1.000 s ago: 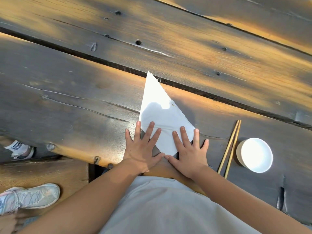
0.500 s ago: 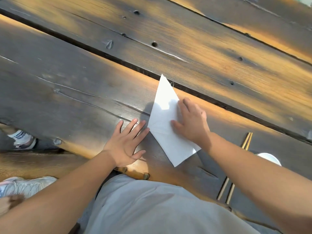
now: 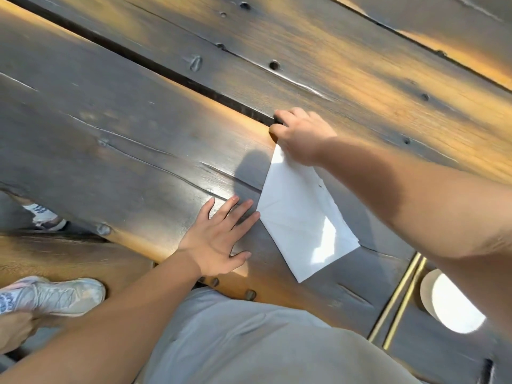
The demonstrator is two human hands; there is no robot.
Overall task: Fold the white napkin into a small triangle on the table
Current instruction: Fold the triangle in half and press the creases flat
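**White napkin tip pinched at 12 o'clock: layers may slip**

White napkin (image 3: 297,217) lies triangular on the plank table (image 3: 138,151). Right hand (image 3: 302,134) pinches its far tip; left hand (image 3: 219,239), fingers spread flat, touches only its 9 o'clock corner. Pulling could skew layers.

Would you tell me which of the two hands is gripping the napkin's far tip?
The right hand pinches the white napkin at its far tip; the left hand lies flat beside its left corner.
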